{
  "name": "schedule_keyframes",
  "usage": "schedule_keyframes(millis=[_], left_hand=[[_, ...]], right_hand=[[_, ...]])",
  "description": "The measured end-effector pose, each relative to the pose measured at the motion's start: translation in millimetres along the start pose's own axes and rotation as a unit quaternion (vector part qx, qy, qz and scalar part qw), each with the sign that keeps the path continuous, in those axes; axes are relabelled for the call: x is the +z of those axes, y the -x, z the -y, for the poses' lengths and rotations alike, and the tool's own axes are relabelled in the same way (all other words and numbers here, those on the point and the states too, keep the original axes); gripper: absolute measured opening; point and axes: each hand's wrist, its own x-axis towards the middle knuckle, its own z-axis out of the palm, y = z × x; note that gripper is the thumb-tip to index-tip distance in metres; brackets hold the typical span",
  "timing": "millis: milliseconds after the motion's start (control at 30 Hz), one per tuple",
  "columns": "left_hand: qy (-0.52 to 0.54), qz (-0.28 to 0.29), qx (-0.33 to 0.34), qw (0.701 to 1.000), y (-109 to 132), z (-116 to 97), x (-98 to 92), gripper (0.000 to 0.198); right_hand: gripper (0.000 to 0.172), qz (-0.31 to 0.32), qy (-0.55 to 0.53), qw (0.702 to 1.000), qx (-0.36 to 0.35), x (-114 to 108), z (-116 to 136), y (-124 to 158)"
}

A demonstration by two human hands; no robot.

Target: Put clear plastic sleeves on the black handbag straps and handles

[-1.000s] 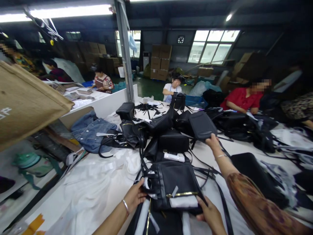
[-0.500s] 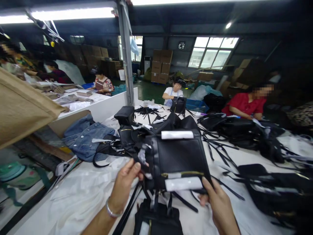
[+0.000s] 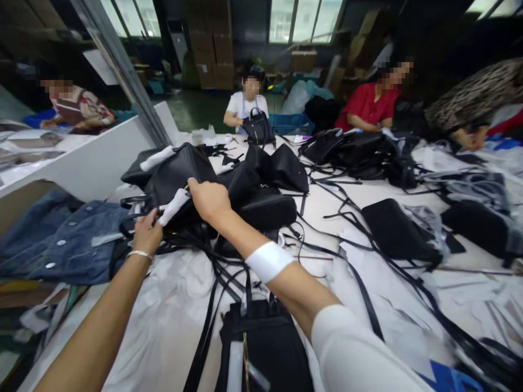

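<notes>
A black backpack (image 3: 174,171) with white wrapping on its zippers is tilted over the pile at the left of the table. My right hand (image 3: 210,200) grips its near right edge, beside a white-wrapped strip. My left hand (image 3: 147,233) is closed on its lower left part, near the handle. Beneath and to the right lie more black bags (image 3: 265,207), partly hidden by my right arm. Closer to me, another black backpack (image 3: 265,345) with a gold zipper lies on the table, its straps stretching away.
A denim garment (image 3: 61,239) lies at the left by a white partition (image 3: 110,144). Crumpled white sheeting (image 3: 171,288) covers the near table. Long black straps (image 3: 359,277) trail across the right, towards other black bags (image 3: 398,228). Co-workers sit or stand across the table; one holds a black backpack (image 3: 259,128).
Both hands have carried the backpack from the middle to the left, onto the pile, and it has turned. My right arm now reaches across. The view has shifted right and down.
</notes>
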Motion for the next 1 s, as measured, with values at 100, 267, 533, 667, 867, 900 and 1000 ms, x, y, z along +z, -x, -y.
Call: schedule_keyframes(millis=[100, 267, 533, 667, 867, 900, 1000], left_hand=[[-0.002, 0.074, -0.074, 0.995, 8, 13, 26.6, 0.053], [-0.019, 0.074, -0.041, 0.996, 12, 16, 32.4, 0.060], [0.069, 0.068, 0.002, 0.995, 12, 28, 22.7, 0.065], [0.094, 0.039, -0.011, 0.995, 35, 19, 7.8, 0.067], [0.161, 0.170, -0.070, 0.970, 192, -15, -7.3, 0.046], [0.163, 0.199, -0.070, 0.964, 230, -21, -5.8, 0.043], [0.197, 0.320, -0.094, 0.922, 337, -34, 3.4, 0.041]], right_hand=[[0.035, 0.044, 0.016, 0.999, -0.016, 30, -7, -16], [0.063, 0.077, -0.017, 0.996, -0.051, 22, -38, -7], [0.045, 0.178, 0.002, 0.970, 0.166, -18, -100, 224], [0.063, 0.332, -0.014, 0.889, 0.316, -1, -132, 340], [0.058, 0.375, -0.099, 0.852, 0.352, 15, -143, 375], [0.057, 0.375, -0.098, 0.853, 0.350, 16, -144, 376], [0.052, 0.372, -0.129, 0.849, 0.354, 17, -145, 385]])
